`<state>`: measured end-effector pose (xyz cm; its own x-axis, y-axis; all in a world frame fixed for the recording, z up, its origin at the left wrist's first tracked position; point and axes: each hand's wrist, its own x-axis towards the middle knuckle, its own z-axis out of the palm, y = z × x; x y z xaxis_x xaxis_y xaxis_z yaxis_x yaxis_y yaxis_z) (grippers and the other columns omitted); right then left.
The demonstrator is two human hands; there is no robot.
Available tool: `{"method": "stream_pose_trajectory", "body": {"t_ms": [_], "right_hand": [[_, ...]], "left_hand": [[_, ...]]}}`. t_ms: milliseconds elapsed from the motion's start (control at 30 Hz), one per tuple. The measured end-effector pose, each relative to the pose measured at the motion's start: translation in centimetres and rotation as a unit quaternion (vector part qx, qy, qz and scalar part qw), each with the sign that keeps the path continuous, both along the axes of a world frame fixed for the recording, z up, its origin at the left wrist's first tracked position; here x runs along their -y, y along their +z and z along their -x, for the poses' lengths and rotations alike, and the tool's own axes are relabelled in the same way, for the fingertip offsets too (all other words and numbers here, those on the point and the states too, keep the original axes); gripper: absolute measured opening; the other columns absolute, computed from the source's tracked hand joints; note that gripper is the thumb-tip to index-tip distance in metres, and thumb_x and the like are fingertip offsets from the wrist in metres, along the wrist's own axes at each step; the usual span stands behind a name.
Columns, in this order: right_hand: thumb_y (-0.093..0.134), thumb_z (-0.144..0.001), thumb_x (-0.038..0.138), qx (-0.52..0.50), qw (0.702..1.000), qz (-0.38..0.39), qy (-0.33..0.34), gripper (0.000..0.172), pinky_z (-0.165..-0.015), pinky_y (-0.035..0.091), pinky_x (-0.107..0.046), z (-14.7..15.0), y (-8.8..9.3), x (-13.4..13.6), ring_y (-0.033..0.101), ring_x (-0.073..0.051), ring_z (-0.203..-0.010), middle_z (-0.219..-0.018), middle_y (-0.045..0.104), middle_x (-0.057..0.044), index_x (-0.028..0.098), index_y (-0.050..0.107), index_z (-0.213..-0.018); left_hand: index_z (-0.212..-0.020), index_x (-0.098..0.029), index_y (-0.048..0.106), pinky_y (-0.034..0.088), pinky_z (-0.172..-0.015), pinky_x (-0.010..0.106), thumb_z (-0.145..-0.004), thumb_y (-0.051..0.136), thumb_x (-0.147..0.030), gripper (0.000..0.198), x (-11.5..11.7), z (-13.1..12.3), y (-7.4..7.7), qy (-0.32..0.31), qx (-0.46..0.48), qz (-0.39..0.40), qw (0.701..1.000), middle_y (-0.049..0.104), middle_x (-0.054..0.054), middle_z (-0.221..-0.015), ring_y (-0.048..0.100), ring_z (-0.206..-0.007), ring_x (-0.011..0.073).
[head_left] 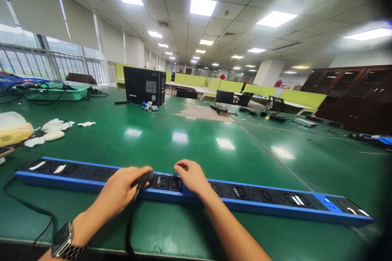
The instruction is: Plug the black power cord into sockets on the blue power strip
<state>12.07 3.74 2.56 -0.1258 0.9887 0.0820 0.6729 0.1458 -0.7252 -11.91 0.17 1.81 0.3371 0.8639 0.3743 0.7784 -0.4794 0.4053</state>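
Note:
A long blue and black power strip with several sockets lies across the green table near its front edge. My left hand, with a watch on the wrist, is closed around a black plug at the strip's left-middle part. From that plug a black cable hangs down toward the table edge. Over the middle of the strip is my right hand, its thumb and forefinger curled together. Whatever its fingers may hold is hidden. Two sockets show between the hands.
A black computer case stands farther back with blue-white gloves before it. At left are a green basket of cables, white scraps and a yellow-white packet. Another black cable runs from the strip's left end.

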Motion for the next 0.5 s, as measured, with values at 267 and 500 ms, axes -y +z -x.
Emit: {"method": "stream_pose_trajectory", "body": {"t_ms": [267, 500], "right_hand": [[0.05, -0.088, 0.037, 0.037, 0.999, 0.014, 0.025, 0.029, -0.087, 0.047, -0.027, 3.2, 2.2, 0.1, 0.066, -0.017, -0.1, -0.106, 0.073, -0.002, 0.024, 0.071, -0.102], [0.033, -0.094, 0.045, 0.128, 0.988, 0.065, 0.051, 0.051, -0.088, 0.05, -0.038, 11.6, 4.1, -0.4, 0.065, -0.027, -0.107, -0.113, 0.069, -0.018, 0.013, 0.07, -0.106]], "left_hand": [[-0.117, -0.026, 0.066, 0.049, -0.09, 0.037, -0.088, 0.054, -0.033, 0.033, 0.3, -0.4, -1.0, -0.017, -0.03, -0.052, 0.998, 0.071, 0.006, -0.112, 0.064, -0.103, 0.0241], [-0.129, -0.022, 0.056, 0.035, -0.104, 0.053, -0.063, 0.073, -0.043, 0.072, -0.3, 2.3, -1.9, 0.093, -0.139, -0.049, 0.985, 0.063, 0.013, -0.129, 0.053, -0.122, 0.0362]]}}
